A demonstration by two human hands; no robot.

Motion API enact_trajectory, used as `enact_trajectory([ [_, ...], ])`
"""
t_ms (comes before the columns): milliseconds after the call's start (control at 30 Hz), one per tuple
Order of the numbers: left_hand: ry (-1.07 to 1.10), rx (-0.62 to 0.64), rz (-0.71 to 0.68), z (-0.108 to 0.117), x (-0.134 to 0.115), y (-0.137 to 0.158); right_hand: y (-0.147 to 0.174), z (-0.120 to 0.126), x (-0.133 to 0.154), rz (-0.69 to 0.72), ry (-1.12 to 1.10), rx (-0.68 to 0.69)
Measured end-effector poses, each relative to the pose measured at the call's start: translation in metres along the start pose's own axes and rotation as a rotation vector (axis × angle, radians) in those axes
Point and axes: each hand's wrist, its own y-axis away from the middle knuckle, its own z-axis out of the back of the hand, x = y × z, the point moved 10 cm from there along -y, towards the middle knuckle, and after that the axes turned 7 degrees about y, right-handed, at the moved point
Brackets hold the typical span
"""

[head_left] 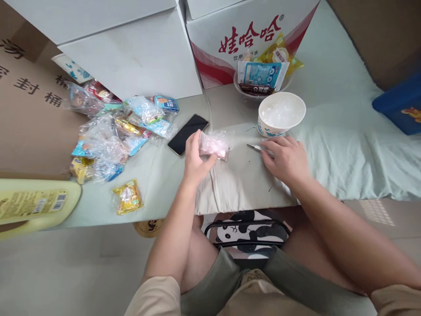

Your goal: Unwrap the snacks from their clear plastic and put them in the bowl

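My left hand (pixel 196 157) is closed around a small snack packet (pixel 214 145) in clear, pinkish, shiny wrapping, held just above the cloth. To the right, my right hand (pixel 287 157) rests low with its fingers curled over a slim pointed tool (pixel 255 148) with a dark tip and a pale handle; its exact kind is hard to make out. Just beyond that hand stands a white paper tub (pixel 282 115) with clear plastic inside. A black phone (pixel 188 134) lies beside my left hand.
Several wrapped snacks (pixel 105 145) are heaped at the left, with a yellow packet (pixel 128 196) in front. Behind the tub is a bowl (pixel 248 97) of snack packets against a white carton (pixel 217 44). A blue box (pixel 399 107) stands far right, a yellow bottle (pixel 36 204) at left.
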Motion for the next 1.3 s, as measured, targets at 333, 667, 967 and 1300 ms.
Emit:
enact_trajectory([
  [333, 0.035, 0.020, 0.103, -0.011, 0.000, -0.002, 0.004, -0.008, 0.031, 0.174, -0.204, 0.049],
  [667, 0.545, -0.099, 0.382, -0.020, 0.023, 0.007, 0.010, -0.018, 0.047, 0.276, -0.283, 0.189],
  [967, 0.347, -0.190, 0.258, -0.001, 0.014, 0.003, 0.008, -0.016, 0.042, 0.246, -0.293, 0.165],
  [1300, 0.191, 0.071, 0.247, -0.023, 0.007, 0.008, 0.011, -0.018, 0.045, 0.262, -0.292, 0.236],
])
